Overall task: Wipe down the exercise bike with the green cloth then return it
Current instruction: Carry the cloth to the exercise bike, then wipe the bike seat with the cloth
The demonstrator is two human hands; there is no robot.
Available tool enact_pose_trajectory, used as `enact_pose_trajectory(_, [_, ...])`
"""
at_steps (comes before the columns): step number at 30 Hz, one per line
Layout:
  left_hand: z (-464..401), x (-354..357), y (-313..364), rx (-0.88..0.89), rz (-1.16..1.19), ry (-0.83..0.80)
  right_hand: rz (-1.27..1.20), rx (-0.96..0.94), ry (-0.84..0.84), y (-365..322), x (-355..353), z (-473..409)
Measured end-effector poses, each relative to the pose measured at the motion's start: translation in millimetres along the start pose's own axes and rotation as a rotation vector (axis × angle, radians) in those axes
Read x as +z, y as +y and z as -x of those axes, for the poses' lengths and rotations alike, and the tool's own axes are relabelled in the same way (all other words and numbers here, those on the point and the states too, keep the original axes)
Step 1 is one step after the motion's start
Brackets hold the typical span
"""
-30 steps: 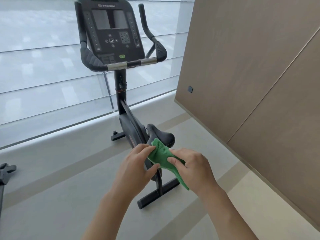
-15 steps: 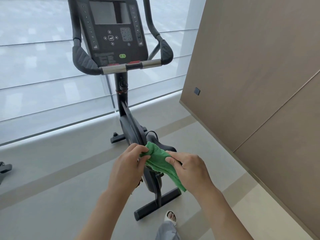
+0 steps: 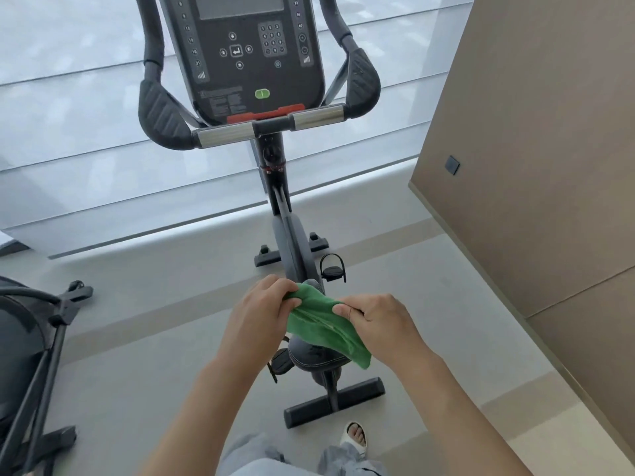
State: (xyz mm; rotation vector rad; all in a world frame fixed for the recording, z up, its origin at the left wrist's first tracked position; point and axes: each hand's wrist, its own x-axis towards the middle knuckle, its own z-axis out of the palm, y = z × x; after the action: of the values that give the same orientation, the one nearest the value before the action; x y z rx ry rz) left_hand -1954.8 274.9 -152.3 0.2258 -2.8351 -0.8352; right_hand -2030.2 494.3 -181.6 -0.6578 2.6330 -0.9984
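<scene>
A black exercise bike (image 3: 292,249) stands in front of me, its console (image 3: 247,56) and handlebars (image 3: 268,128) at the top of the view. I hold a green cloth (image 3: 323,324) stretched between both hands above the black saddle (image 3: 316,359). My left hand (image 3: 257,314) pinches its upper left corner. The cloth's right edge is gripped by my right hand (image 3: 381,328), and the rest hangs down over the saddle, hiding part of it.
A tan wall panel (image 3: 532,149) with a small dark switch (image 3: 452,164) runs along the right. Window blinds (image 3: 68,132) fill the back. Another black machine (image 3: 31,345) stands at the left. My sandalled foot (image 3: 355,436) is beside the bike's rear base bar (image 3: 335,401).
I have stepped closer to the bike, which now fills more of the view. Both hands have pulled the cloth wider apart and flatter over the saddle.
</scene>
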Motion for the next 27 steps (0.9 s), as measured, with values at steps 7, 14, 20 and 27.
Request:
enact_pose_trajectory(7, [-26, 28, -13, -0.030, 0.032, -0.178, -0.075, 0.139, -0.030, 28, 19, -20])
enact_pose_trajectory(14, [-43, 9, -28, 0.060, 0.253, -0.239, -0.163, 0.238, -0.027, -1, 20, -24])
enact_pose_trajectory(20, [-31, -23, -46, 0.120, 0.326, -0.247, -0.394, 0.269, -0.247, -25, 10, -25])
enact_pose_trajectory(27, [-43, -9, -66, 0.017, 0.251, -0.310, -0.528, 0.368, -0.264, -7, 35, -57])
